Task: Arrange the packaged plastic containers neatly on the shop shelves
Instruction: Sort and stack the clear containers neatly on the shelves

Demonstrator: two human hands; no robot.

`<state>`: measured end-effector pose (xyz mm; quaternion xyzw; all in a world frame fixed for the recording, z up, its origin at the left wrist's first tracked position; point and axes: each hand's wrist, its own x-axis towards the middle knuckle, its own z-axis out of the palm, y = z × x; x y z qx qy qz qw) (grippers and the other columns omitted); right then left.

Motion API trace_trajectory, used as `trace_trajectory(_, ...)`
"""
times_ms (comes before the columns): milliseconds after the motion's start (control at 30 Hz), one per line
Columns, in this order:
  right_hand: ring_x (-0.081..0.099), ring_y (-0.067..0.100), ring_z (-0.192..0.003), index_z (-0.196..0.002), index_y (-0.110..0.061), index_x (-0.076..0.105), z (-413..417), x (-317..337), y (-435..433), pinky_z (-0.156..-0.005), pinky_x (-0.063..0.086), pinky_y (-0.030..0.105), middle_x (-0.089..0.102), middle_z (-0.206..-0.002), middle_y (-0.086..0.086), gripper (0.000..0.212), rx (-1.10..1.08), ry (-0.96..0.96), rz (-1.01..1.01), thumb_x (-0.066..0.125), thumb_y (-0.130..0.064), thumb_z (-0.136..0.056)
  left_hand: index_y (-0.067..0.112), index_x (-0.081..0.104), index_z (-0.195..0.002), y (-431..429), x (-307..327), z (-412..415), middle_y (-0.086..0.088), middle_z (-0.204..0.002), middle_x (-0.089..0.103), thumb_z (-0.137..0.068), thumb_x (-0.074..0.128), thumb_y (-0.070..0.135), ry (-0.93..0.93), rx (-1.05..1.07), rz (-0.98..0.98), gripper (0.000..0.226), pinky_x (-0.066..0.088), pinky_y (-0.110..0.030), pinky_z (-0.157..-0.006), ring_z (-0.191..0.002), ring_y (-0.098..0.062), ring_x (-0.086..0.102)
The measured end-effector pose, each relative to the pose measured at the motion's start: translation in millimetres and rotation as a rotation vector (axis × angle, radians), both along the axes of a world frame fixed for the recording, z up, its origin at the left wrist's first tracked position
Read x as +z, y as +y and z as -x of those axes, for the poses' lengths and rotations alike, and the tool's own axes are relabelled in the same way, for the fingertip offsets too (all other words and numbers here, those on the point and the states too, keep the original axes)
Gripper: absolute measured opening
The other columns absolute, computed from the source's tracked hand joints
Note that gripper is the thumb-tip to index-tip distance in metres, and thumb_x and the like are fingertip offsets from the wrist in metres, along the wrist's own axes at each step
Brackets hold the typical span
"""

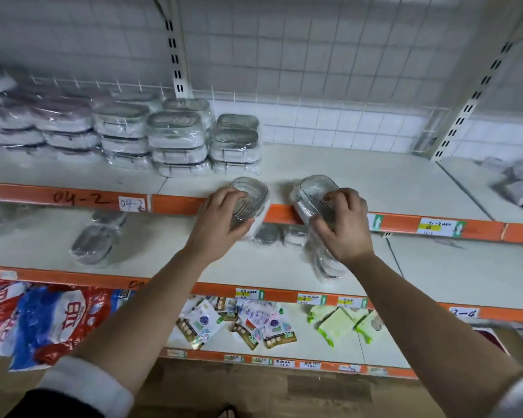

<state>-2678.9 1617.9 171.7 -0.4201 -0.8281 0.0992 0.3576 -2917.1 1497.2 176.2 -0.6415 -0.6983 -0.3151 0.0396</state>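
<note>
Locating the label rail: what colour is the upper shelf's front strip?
The front strip is orange; head view.

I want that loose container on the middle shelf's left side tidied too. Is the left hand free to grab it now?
Probably not yet: the left hand holds a wrapped container at the upper shelf edge. Otherwise nothing covers the loose container.

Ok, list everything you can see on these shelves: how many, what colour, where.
Stacked wrapped containers: several stacks, clear and white, upper shelf left.
Left-held container: one, clear, upper shelf's front edge.
Right-held container: one, clear, upper shelf's front edge.
Loose wrapped containers: about five, greyish, middle shelf.
Bags: several, red, blue and white, bottom left.
Sachets: a pile, mixed colours, bottom shelf middle.
Green packs: a few, pale green, bottom shelf right.
Shelf edges: three, orange.
Left hand: one, grips its container.
Right hand: one, grips its container.
</note>
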Motion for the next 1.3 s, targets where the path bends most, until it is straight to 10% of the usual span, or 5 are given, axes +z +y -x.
trace_trajectory(200, 0.044, 0.036, -0.109, -0.117, -0.010, 0.063, 20, 12, 35, -0.096, 0.041, 0.043, 0.051, -0.115, 0.015, 0.060, -0.030, -0.082, 0.052, 0.038, -0.049, -0.078, 0.012, 0.042, -0.145, 32, 10, 28, -0.014, -0.154, 0.030, -0.080, 0.042, 0.039, 0.107, 0.027, 0.139, 0.071, 0.019, -0.045, -0.117, -0.141, -0.035, 0.027)
trace_trajectory(433, 0.037, 0.036, -0.129, -0.122, -0.017, 0.065, 44, 12, 64, -0.102, 0.032, 0.043, 0.060, -0.126, 0.002, 0.049, -0.077, -0.193, 0.085, 0.044, -0.021, -0.078, 0.024, 0.053, -0.135, 56, 6, 40, -0.007, -0.138, 0.047, -0.078, 0.064, 0.064, 0.164, 0.113, 0.075, 0.070, 0.031, -0.044, -0.104, -0.127, -0.030, 0.040)
trace_trajectory(733, 0.034, 0.033, -0.121, -0.114, -0.008, 0.055, 89, 12, 100, -0.091, 0.042, 0.044, 0.050, -0.119, 0.011, 0.038, -0.154, -0.136, 0.172, 0.062, -0.033, -0.086, 0.016, 0.051, -0.137, 105, 57, 65, -0.011, -0.142, 0.045, -0.084, 0.064, 0.055, 0.196, -0.070, -0.147, 0.067, 0.026, -0.041, -0.107, -0.131, -0.031, 0.037)
trace_trajectory(1000, 0.037, 0.032, -0.112, -0.107, -0.009, 0.054, 97, -1, 104, -0.074, 0.048, 0.045, 0.050, -0.112, 0.009, 0.036, -0.187, -0.103, 0.048, 0.065, -0.031, -0.082, 0.016, 0.028, -0.152, 198, 113, 106, -0.011, -0.150, 0.035, -0.086, 0.065, 0.049, 0.182, 0.008, 0.114, 0.083, 0.022, -0.038, -0.112, -0.138, -0.030, 0.029)
trace_trajectory(1300, 0.029, 0.040, -0.137, -0.116, -0.010, 0.058, 92, -9, 112, -0.106, 0.035, 0.045, 0.040, -0.145, 0.017, 0.044, -0.180, -0.029, 0.098, 0.071, -0.034, -0.081, 0.013, 0.028, -0.151, 264, 120, 141, -0.010, -0.155, 0.027, -0.086, 0.072, 0.032, 0.050, -0.085, 0.387, 0.081, 0.023, -0.032, -0.115, -0.141, -0.028, 0.027)
